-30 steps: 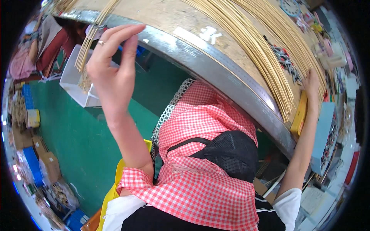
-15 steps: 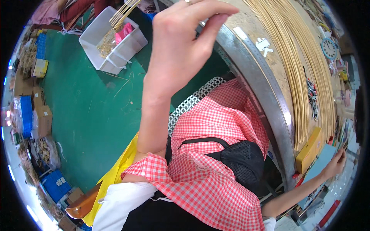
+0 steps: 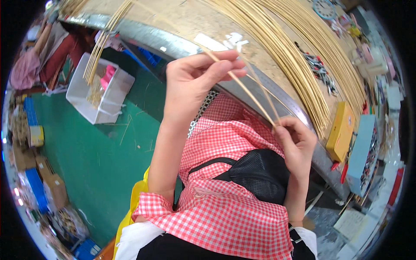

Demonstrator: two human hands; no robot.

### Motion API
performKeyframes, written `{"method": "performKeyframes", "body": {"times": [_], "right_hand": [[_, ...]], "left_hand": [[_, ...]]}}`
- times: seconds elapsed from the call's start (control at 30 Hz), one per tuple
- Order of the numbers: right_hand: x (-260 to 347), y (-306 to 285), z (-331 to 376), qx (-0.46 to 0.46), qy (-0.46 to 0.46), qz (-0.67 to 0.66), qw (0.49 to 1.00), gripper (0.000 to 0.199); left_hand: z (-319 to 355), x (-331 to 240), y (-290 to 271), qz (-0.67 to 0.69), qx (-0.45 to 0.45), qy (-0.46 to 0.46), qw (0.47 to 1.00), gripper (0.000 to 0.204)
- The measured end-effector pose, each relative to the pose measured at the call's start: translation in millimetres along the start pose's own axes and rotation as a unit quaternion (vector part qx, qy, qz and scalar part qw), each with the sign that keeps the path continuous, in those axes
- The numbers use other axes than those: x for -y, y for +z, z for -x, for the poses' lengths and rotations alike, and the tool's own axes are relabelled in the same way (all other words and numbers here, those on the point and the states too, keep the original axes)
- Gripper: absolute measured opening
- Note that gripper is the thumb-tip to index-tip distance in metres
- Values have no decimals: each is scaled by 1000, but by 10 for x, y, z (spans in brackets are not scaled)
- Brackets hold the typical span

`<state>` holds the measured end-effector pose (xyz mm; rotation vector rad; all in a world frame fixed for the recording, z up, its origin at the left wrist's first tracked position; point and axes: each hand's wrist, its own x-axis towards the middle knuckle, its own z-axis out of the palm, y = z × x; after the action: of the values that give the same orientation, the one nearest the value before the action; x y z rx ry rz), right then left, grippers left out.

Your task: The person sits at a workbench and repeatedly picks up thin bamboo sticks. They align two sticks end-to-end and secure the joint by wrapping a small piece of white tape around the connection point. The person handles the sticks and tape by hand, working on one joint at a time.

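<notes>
Pale thin bamboo sticks [image 3: 251, 93], two or three of them, run slantwise between our hands above our red-checked apron [image 3: 225, 203]. We pinch their far ends in our left hand [image 3: 195, 84], fingers closed on them, and our right hand [image 3: 294, 143] grips their near ends. Beyond, on the far side, a wide fan of similar long sticks [image 3: 299, 52] lies on the metal-rimmed wooden table [image 3: 182, 21]. A yellow box [image 3: 340, 130] sits to the right, a white tub [image 3: 97, 93] on the green floor [image 3: 86, 164] to the left.

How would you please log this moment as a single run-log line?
left hand: pinching thin sticks | right hand: gripping their lower ends | stick bundle: on table
</notes>
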<state>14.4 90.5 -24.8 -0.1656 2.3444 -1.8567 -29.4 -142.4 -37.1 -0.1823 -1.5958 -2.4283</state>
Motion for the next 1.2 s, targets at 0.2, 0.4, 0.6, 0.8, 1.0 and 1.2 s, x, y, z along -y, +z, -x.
{"method": "performKeyframes", "body": {"times": [0.2,0.4,0.6,0.8,1.0,1.2], "right_hand": [[-56,-54,42,13,-3,0,1000,3],[-97,-125,-22,-116,-244,198,942,13],[-75,-97,16,-110,-238,210,942,17],[-67,-84,25,-75,-232,207,948,18],[-75,-72,36,-46,-228,203,951,19],[-79,-71,40,-32,-222,204,953,19]], "left_hand": [[-7,162,-40,23,-9,-16,1000,23],[-11,219,-23,33,-21,-36,999,22],[-11,292,-73,24,33,-22,999,23],[2,306,-99,72,68,-12,995,24],[12,286,-128,75,75,-7,994,24],[6,285,-139,74,78,-9,994,24]]}}
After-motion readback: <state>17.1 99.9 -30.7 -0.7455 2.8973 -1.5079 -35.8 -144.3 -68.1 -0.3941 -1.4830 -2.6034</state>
